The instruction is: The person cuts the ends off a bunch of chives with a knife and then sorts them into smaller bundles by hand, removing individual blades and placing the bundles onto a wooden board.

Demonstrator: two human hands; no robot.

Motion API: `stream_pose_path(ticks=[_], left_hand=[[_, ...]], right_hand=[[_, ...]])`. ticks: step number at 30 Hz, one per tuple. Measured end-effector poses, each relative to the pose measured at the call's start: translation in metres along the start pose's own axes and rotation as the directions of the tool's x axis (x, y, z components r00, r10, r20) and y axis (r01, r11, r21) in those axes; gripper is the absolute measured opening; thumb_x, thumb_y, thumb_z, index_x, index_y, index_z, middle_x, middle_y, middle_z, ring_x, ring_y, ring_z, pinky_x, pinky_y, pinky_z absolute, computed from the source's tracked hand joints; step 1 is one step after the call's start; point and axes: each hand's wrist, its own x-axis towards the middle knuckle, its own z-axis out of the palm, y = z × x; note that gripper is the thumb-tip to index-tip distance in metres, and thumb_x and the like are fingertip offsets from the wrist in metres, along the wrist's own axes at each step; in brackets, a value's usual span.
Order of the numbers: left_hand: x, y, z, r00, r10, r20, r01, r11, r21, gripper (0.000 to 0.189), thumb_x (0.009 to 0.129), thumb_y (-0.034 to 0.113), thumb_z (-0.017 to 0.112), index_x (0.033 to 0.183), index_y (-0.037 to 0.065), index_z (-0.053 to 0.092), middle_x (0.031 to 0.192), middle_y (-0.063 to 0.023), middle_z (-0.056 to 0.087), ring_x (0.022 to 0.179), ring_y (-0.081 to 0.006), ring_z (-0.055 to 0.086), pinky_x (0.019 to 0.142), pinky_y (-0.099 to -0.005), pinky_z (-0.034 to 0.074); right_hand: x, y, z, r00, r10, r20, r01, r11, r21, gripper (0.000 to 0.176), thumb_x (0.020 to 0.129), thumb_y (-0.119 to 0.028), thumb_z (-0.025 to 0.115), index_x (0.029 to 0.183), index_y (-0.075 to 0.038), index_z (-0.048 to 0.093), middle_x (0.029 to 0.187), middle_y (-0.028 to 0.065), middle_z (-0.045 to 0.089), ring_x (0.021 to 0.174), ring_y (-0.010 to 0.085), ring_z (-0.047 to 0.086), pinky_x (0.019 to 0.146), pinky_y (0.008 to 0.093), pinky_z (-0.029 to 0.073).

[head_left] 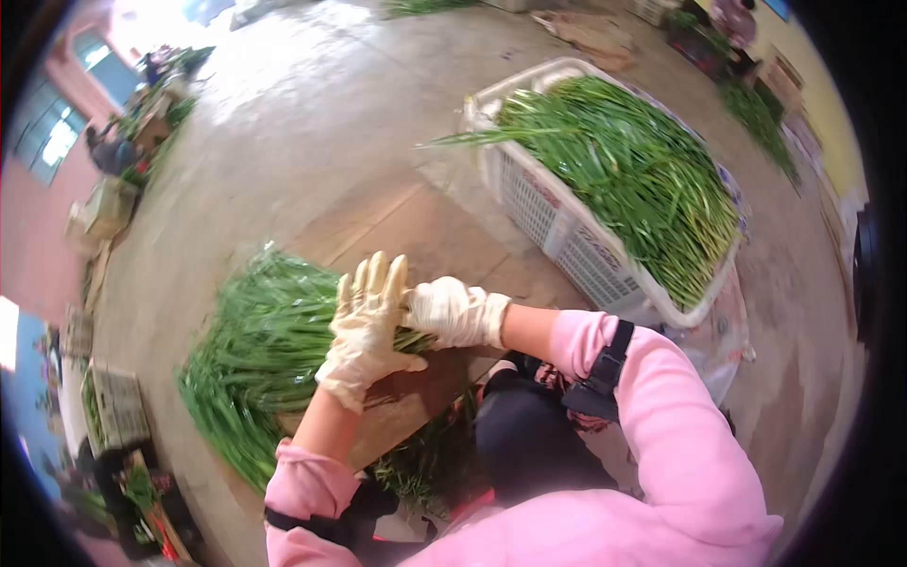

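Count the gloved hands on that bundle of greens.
2. The left hand lies flat, fingers straight, on the bundle of greens; the right hand curls around its stalk ends beside it. No others visible on it.

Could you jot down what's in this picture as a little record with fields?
Setting: concrete floor
Left hand: gloved, fingers straight, flat against the bundle of green stalks
Right hand: gloved, curled at the bundle's end
Under the bundle: brown board
Nearby: white crate heaped with long greens
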Motion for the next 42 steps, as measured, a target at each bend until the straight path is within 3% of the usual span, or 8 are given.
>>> stream_pose_path(ticks=[3,7,15,21,29,32,35,42], left_hand=[[0.007,-0.018,-0.004,0.998,-0.012,0.059,0.013,1.0,-0.006,0.135,0.049,0.039,0.095,0.159,0.009,0.022,0.16,-0.0173,0.031,0.149,-0.0359,0.027,0.122,-0.0486,0.02],[0.03,0.001,0.013,0.988,-0.063,0.138,0.058,0.997,0.043,0.126,0.052,0.037,0.093,0.157,0.009,0.028,0.155,-0.0184,0.039,0.146,-0.0361,0.033,0.122,-0.0472,0.021],[0.039,-0.006,0.023,0.996,-0.084,-0.041,0.086,0.995,0.05,0.103,0.056,0.024,0.09,0.147,0.006,0.045,0.132,-0.0182,0.059,0.124,-0.0357,0.054,0.109,-0.0441,0.04],[0.054,-0.033,0.036,0.945,-0.305,-0.117,0.293,0.95,-0.112,0.102,0.058,0.022,0.09,0.147,0.002,0.044,0.127,-0.0194,0.061,0.117,-0.0367,0.057,0.102,-0.0434,0.045],[0.055,-0.033,0.036,0.964,-0.25,-0.093,0.234,0.96,-0.156,0.103,0.06,0.016,0.088,0.149,0.0,0.04,0.126,-0.0155,0.06,0.115,-0.0323,0.058,0.102,-0.0418,0.046],[0.054,-0.03,0.034,0.968,-0.227,-0.103,0.211,0.967,-0.141,0.108,0.056,0.021,0.09,0.149,0.002,0.039,0.125,-0.0165,0.059,0.117,-0.0366,0.056,0.102,-0.0438,0.044],[0.055,-0.03,0.03,0.97,-0.229,-0.075,0.226,0.973,-0.045,0.115,0.054,0.028,0.093,0.151,0.001,0.037,0.128,-0.0184,0.057,0.12,-0.0377,0.053,0.103,-0.0437,0.043],[0.057,-0.03,0.017,0.946,-0.302,0.121,0.299,0.953,0.042,0.135,0.053,0.048,0.093,0.157,-0.001,0.02,0.154,-0.0276,0.034,0.144,-0.0427,0.03,0.119,-0.0468,0.022]], right_hand=[[-0.014,0.015,0.009,0.919,-0.103,-0.38,0.154,0.982,0.105,0.08,0.064,-0.025,0.083,0.138,-0.014,0.054,0.128,0.0178,0.06,0.099,0.0368,0.066,0.083,0.0428,0.056],[-0.127,0.027,-0.012,0.696,0.368,-0.616,-0.234,0.928,0.289,0.049,0.078,-0.02,0.078,0.125,-0.01,0.066,0.119,0.0133,0.069,0.106,0.03,0.067,0.091,0.039,0.055],[-0.293,0.094,0.191,0.182,0.983,-0.028,-0.832,0.169,0.529,0.035,0.089,-0.041,0.063,0.104,-0.011,0.072,0.1,0.015,0.07,0.093,0.0349,0.068,0.082,0.0442,0.053],[-0.275,0.051,0.181,0.367,0.872,0.324,-0.923,0.385,0.008,0.099,0.077,-0.048,0.078,0.157,-0.016,0.03,0.147,0.019,0.046,0.122,0.0383,0.057,0.098,0.0455,0.051],[-0.327,0.003,0.221,0.604,0.73,0.321,-0.795,0.582,0.172,0.039,0.092,-0.032,0.06,0.123,-0.008,0.06,0.106,0.0137,0.067,0.093,0.0366,0.068,0.075,0.0506,0.052],[-0.317,0.025,0.191,0.396,0.912,0.11,-0.812,0.292,0.506,0.033,0.097,-0.038,0.054,0.111,-0.01,0.064,0.098,0.0185,0.068,0.097,0.0389,0.066,0.083,0.0483,0.051],[-0.32,0.046,0.198,0.064,0.985,0.162,-0.981,0.032,0.191,0.031,0.092,-0.042,0.059,0.097,-0.013,0.07,0.101,0.0163,0.071,0.097,0.0381,0.068,0.082,0.0508,0.053],[-0.312,0.082,0.234,-0.005,0.934,0.357,-0.969,0.083,-0.233,0.034,0.077,-0.037,0.071,0.105,-0.017,0.076,0.112,0.0119,0.072,0.107,0.0297,0.069,0.09,0.0435,0.055]])
